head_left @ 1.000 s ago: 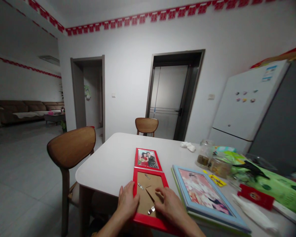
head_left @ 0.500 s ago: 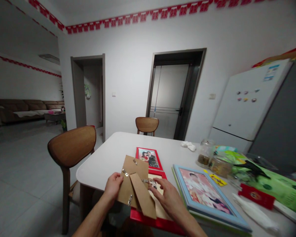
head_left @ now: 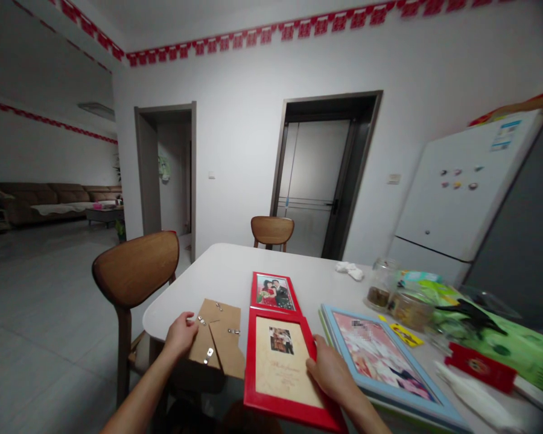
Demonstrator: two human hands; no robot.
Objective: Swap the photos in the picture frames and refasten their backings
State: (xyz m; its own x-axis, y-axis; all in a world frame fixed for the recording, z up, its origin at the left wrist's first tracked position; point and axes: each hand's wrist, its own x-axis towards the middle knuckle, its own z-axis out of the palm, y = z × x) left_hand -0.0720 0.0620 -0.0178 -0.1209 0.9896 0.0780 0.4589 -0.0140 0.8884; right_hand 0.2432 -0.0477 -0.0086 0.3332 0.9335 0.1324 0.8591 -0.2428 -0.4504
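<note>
My left hand (head_left: 181, 336) is closed on the left edge of a brown frame backing board (head_left: 228, 316), which has metal clips and a folded stand strip. The board lies low at the table's front edge. To its right is a red picture frame (head_left: 252, 367) holding a cream printed sheet (head_left: 276, 377) with a small photo. My right hand (head_left: 328, 367) grips that frame's right edge, its fingertips partly hidden. Just beyond, a second red picture frame (head_left: 252, 292) shows a photo of a couple and touches the nearer frame.
Light blue picture frames (head_left: 389, 355) lie stacked on the right of the white table (head_left: 199, 271). Glass jars (head_left: 380, 286), a crumpled tissue (head_left: 349, 270), a red packet (head_left: 482, 367) and green bags (head_left: 525, 346) stand beyond. A wooden chair (head_left: 138, 268) is at the left.
The backing board has moved left and down, away from over the red frame, uncovering its cream sheet. My right hand has left the board and taken the red frame's edge.
</note>
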